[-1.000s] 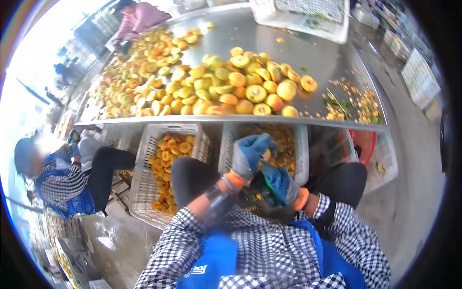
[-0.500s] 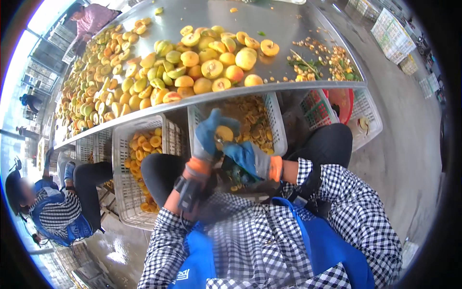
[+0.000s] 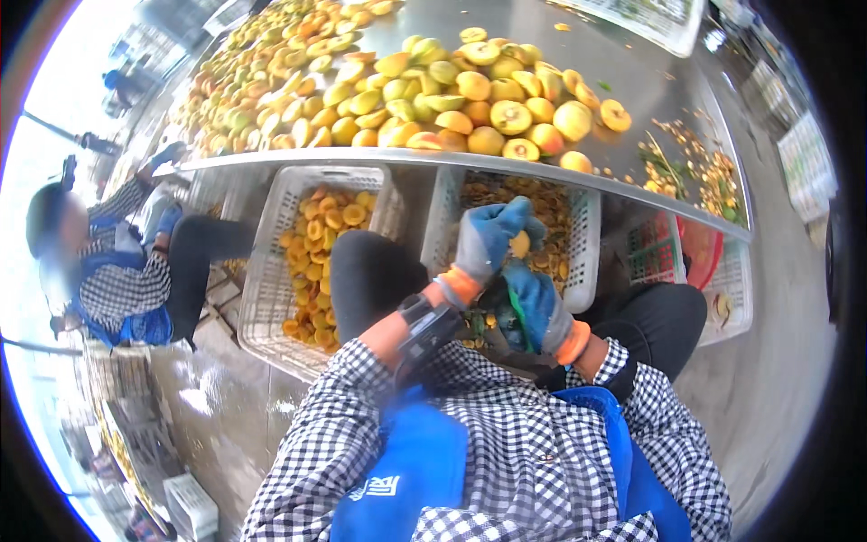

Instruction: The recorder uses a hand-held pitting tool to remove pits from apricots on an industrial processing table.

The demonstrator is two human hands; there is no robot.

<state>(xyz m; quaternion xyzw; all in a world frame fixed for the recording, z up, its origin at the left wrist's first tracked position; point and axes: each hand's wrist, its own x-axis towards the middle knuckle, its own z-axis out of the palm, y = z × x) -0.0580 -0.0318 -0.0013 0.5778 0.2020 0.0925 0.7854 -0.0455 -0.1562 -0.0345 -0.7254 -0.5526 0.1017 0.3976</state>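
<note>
My left hand [image 3: 492,238], in a blue and grey glove with an orange cuff, is closed around a piece of yellow stone fruit [image 3: 519,244], an apricot or peach by its look. Just below it my right hand [image 3: 540,309], gloved alike, has its fingers curled up close against the fruit. What sits in the right fingers is hidden. Both hands are over a white crate [image 3: 585,248] holding brownish yellow scraps and pits [image 3: 546,203]. Beyond, whole and halved yellow fruit [image 3: 510,117] lies heaped on a metal table [image 3: 623,50].
Left of my knee stands a white crate [image 3: 257,312] of fruit halves [image 3: 316,262]. Loose pits and twigs [image 3: 691,167] lie at the table's right end. Under it are a red basket [image 3: 700,251] and another white crate [image 3: 739,307]. A co-worker [image 3: 122,271] sits at left.
The view has swung left, so the table and crates appear farther right. My hands stay together over the scrap crate, with the left hand still gripping the fruit.
</note>
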